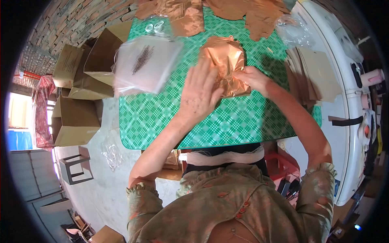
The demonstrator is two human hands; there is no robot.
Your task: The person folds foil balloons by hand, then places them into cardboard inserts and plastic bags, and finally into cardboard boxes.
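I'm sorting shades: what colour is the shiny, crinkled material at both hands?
The shiny, crinkled material is metallic copper-orange, clearest in the head view.

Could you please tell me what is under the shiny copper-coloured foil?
Green checked tabletop shows around the foil, so the foil probably lies on it. Anything directly beneath is covered and cannot be seen.

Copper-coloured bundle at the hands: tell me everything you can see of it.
The copper-coloured bundle looks like thin, shiny, foil-like material, creased and wrinkled, with bright highlights and an uneven far edge. It lies roughly flat on the green patterned tabletop, longer away from the person than across. The left hand overlaps its left side; the right hand meets its right edge. Any contents cannot be seen.
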